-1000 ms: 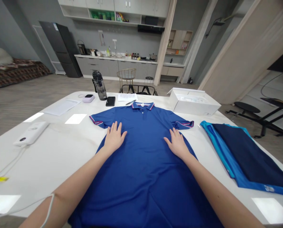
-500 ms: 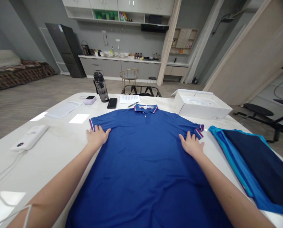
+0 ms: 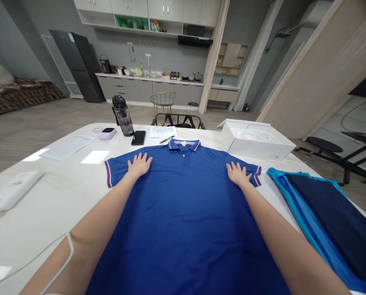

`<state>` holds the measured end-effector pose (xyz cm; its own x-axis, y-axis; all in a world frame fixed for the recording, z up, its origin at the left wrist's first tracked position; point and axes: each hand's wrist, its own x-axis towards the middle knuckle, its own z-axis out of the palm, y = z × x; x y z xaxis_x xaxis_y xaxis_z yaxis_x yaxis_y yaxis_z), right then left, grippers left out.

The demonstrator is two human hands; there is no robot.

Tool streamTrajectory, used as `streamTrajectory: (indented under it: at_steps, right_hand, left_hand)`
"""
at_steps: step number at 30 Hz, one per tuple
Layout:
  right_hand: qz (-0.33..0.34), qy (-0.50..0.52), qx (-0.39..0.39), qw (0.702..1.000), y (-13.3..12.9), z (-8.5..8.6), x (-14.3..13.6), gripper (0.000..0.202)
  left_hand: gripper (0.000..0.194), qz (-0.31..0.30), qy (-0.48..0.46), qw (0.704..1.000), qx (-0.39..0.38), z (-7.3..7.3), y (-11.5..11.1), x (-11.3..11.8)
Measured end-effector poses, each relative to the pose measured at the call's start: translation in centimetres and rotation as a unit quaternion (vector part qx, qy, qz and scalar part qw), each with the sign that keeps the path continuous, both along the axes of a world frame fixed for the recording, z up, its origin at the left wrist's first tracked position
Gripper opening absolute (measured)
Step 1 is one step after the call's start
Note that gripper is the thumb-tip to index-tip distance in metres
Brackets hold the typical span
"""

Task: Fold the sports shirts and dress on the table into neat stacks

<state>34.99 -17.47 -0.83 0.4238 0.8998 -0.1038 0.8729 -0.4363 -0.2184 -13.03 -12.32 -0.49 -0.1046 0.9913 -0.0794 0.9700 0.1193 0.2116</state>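
At the left edge of the frame, a white power bank [image 3: 15,189] lay on the white worktop [image 3: 66,186], a pale cable [image 3: 70,250] looping over the left forearm at the lower left. Above the power bank were thin white sheets [image 3: 66,147], then a lilac gadget [image 3: 107,134] with a dark top. A dark-lidded water bottle [image 3: 124,119] stood just right of it, and a black smartphone [image 3: 138,138] lay beside the bottle's base.

Left of centre, the left hand [image 3: 140,164] rested palm down, fingers spread, on the shoulder area of a blue short-sleeved polo shirt [image 3: 183,205]. The polo shirt lay spread over the middle of the worktop, collar toward the top of the frame, and ran down past the bottom edge. Beyond its collar were a printed page [image 3: 162,131] and a pen [image 3: 167,139].

Right of centre, the right hand [image 3: 238,173] lay on the polo shirt near the other sleeve, fingers apart and thumb out. Farther right stood an opened white box [image 3: 258,143]; below it, folded blue and navy garments [image 3: 333,217] filled the lower right.
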Motion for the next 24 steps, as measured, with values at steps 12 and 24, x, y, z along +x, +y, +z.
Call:
streamTrajectory:
  at_steps: [12, 24]
  right_hand:
    - [0.169, -0.078, 0.113, 0.976, 5.2, 0.1, -2.1, 0.062]
    - [0.102, -0.031, 0.070, 0.992, 14.1, 1.1, -6.1, 0.040]
  left_hand:
    - [0.061, -0.028, 0.081, 0.987, 0.136, -0.9, 4.4, 0.8]
    - [0.037, -0.104, 0.067, 0.985, 0.116, 0.1, 11.4, 5.4]
